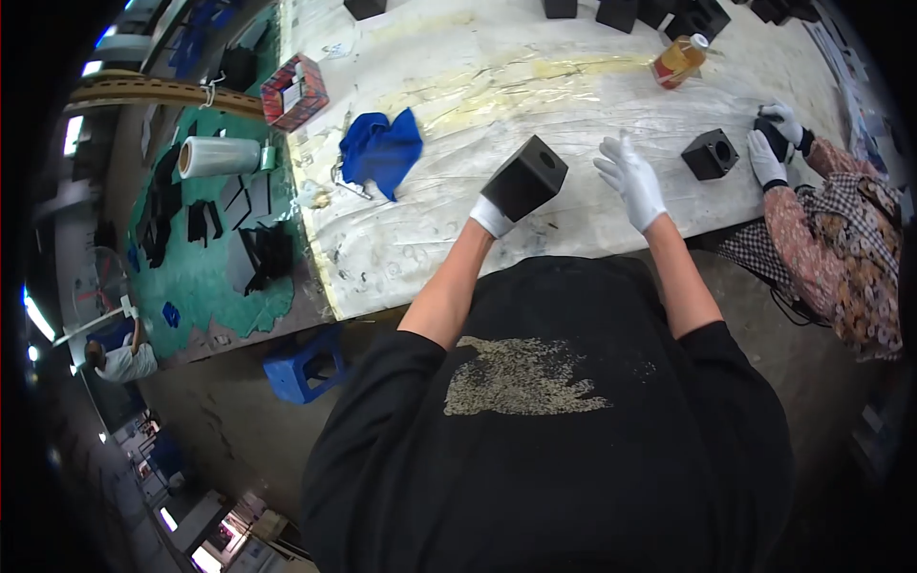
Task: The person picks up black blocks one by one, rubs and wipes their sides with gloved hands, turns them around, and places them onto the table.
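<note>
My left hand [491, 218], in a white glove, holds a black box [525, 180] tilted above the white-covered table [382, 277]. The box has a round hole in one face, and it hides most of that hand's fingers. To the right of the box is my right hand [630, 180], also gloved in white, with its fingers spread and nothing in it. A second black box [710, 155] with a round hole rests on the table further right. Left of the held box lies a crumpled blue cloth [382, 151].
At the right, a co-worker's gloved hands [767, 158] hold a dark piece. An amber bottle [679, 62] and several black boxes [619, 11] are toward the back. A patterned box [294, 93] and a plastic roll [220, 157] lie left; a blue stool [304, 368] stands below.
</note>
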A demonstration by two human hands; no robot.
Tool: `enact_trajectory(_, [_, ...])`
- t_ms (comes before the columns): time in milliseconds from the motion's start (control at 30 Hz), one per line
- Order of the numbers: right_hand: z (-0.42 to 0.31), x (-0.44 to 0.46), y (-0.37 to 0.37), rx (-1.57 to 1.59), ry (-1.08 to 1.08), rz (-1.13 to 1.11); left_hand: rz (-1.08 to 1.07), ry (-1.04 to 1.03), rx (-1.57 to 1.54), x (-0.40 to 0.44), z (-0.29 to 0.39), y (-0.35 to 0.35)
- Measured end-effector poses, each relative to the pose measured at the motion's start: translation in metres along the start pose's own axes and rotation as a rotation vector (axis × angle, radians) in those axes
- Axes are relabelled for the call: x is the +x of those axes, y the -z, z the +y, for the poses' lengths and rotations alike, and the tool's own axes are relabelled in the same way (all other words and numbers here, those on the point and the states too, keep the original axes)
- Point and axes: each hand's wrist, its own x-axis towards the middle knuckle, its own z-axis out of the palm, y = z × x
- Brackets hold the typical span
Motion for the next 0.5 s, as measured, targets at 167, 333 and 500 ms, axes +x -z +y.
enact_trajectory(167, [-0.048,-0.050,-0.055,-0.189,0.385,-0.179,-0.369,0.389,-0.409,0.041,0.045,0.060])
enact_trajectory(333, [-0.069,-0.045,-0.114,-1.192,1.274,-0.253,0.082,0.356,-0.869,0.064,0.074,0.048])
enact_trajectory(500, [-0.049,-0.017,-0.089,-1.167,1.214,-0.169,-0.028,0.190,-0.295,0.050,0.078,0.065])
